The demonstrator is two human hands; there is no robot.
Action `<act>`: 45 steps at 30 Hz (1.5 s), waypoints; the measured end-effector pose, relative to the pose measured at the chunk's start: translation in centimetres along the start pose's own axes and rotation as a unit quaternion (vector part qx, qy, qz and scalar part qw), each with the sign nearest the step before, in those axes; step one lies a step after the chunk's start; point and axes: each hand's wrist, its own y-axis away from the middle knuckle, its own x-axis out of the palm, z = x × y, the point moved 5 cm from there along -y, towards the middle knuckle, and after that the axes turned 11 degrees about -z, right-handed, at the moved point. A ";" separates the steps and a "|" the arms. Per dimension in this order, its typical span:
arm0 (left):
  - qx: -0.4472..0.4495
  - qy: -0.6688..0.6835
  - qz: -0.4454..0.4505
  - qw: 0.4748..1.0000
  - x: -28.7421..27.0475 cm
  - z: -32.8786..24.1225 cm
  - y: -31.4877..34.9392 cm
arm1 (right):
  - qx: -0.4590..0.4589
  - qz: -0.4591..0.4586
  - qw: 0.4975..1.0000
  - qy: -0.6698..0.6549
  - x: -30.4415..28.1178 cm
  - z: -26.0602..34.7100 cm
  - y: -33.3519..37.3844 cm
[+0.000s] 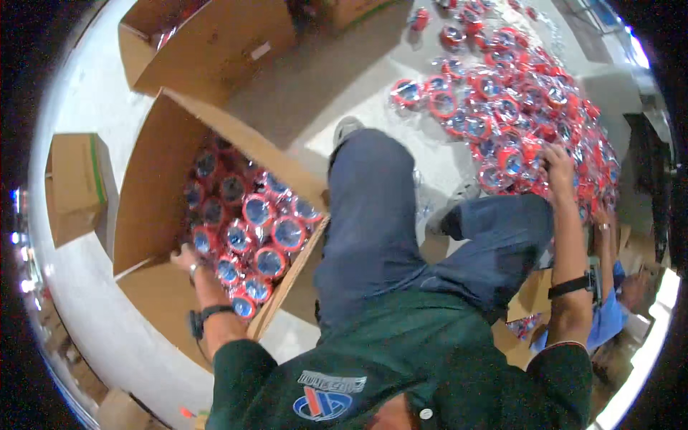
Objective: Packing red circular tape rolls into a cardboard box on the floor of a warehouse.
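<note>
My left hand (185, 259) is inside a large open cardboard box (154, 186), at the left edge of the packed rolls. Its fingers look loosely spread, and I see nothing held in them. Red rolls (288, 233), ring-shaped like tape with blue-and-white centres and clear plastic wrap, sit in the box in rows. On the right, a big heap of the same wrapped rolls (505, 111) lies on the floor. My right hand (557, 166) is on the heap with its fingers bent around a wrapped red roll (532, 152), partly hidden by the hand.
Another large cardboard box (215, 50) stands beyond the first. A smaller closed carton (75, 186) is at the far left. My bent legs (373, 208) are between box and heap. At the right, a co-worker in a blue shirt (608, 322) reaches toward the heap, near another open carton (530, 301).
</note>
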 end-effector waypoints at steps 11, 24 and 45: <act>0.585 0.051 0.574 0.570 19.1 -52.0 47.7 | -0.069 0.144 0.987 0.016 5.5 -5.3 -9.0; 0.733 -0.107 0.529 0.414 44.8 -26.7 76.9 | -0.030 0.144 0.984 -0.101 0.8 -2.0 -9.9; 0.546 -0.221 0.682 0.433 47.6 -23.1 73.0 | 0.002 0.135 0.966 -0.219 2.3 -0.2 -10.8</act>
